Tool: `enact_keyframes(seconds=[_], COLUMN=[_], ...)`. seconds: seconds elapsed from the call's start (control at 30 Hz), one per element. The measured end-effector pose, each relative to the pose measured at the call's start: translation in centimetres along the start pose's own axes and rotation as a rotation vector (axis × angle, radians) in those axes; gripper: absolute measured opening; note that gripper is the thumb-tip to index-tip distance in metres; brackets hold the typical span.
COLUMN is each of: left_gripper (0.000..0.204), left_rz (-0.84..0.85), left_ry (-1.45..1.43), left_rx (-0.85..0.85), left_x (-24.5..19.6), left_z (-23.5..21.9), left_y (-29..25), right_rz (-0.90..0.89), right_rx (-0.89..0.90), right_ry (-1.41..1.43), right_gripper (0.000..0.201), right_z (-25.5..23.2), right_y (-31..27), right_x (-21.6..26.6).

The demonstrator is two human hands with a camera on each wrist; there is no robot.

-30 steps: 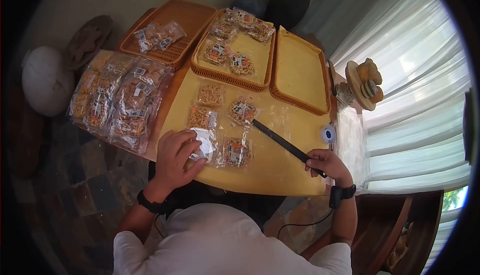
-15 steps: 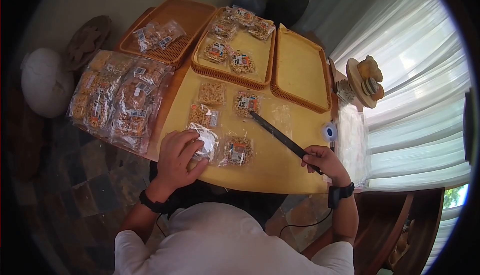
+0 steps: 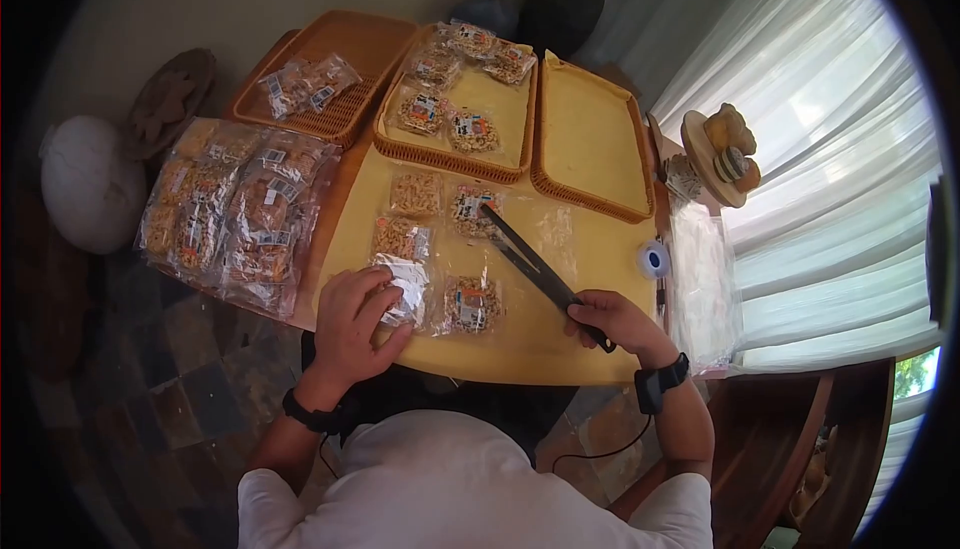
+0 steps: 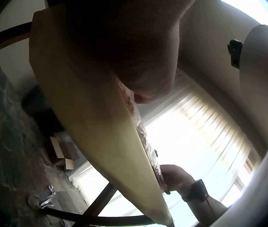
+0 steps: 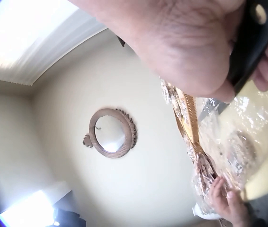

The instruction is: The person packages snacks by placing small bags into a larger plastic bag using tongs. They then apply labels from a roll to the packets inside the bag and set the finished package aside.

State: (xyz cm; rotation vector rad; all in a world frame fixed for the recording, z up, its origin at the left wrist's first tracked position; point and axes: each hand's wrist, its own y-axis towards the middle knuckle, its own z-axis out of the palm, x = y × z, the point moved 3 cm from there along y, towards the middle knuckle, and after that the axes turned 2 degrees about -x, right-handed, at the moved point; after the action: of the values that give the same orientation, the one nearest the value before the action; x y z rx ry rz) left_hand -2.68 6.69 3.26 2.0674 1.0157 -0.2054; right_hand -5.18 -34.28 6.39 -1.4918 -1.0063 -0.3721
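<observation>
My right hand (image 3: pixel 615 324) grips the black handle of a long knife (image 3: pixel 530 261); the handle's end has a hole, seen in the right wrist view. The blade points away and left, its tip over a clear packet of nutty snack (image 3: pixel 470 211) with a printed label. My left hand (image 3: pixel 358 324) rests with extended fingers on another snack packet (image 3: pixel 408 294), partly hidden and bright with glare. Above that lie two more packets, one in the middle (image 3: pixel 400 239) and one farther off (image 3: pixel 415 192). A labelled packet (image 3: pixel 472 304) lies just right of the left hand.
Three wicker trays stand at the back: brown with packets (image 3: pixel 350 134), cloth-lined with packets (image 3: pixel 455 161), and a lined one (image 3: pixel 590 139). Large bags of packets (image 3: pixel 235 211) cover the table's left. A tape roll (image 3: pixel 654 259) and plastic sheets (image 3: pixel 700 289) lie right.
The right hand has moved left with the knife. The packet at the blade tip shifted away from me and turned squarer, then slid slightly left. The left hand has stayed on its packet.
</observation>
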Motion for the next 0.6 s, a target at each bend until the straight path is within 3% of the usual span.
enact_keyframes(seconds=[0.4,0.6], left_gripper=[0.047,0.052], left_rz=[0.001,-0.026], left_ry=[0.04,0.036], left_rx=[0.033,0.088], left_x=[-0.3,-0.3], left_z=[-0.1,0.0], left_y=[0.2,0.3], right_rz=[-0.078,-0.064], right_rx=[-0.096,-0.041], right_ry=[0.092,-0.087], right_gripper=[0.02,0.019], right_z=[-0.2,-6.6], right_y=[1.9,-0.9], right_x=[-1.3,0.5])
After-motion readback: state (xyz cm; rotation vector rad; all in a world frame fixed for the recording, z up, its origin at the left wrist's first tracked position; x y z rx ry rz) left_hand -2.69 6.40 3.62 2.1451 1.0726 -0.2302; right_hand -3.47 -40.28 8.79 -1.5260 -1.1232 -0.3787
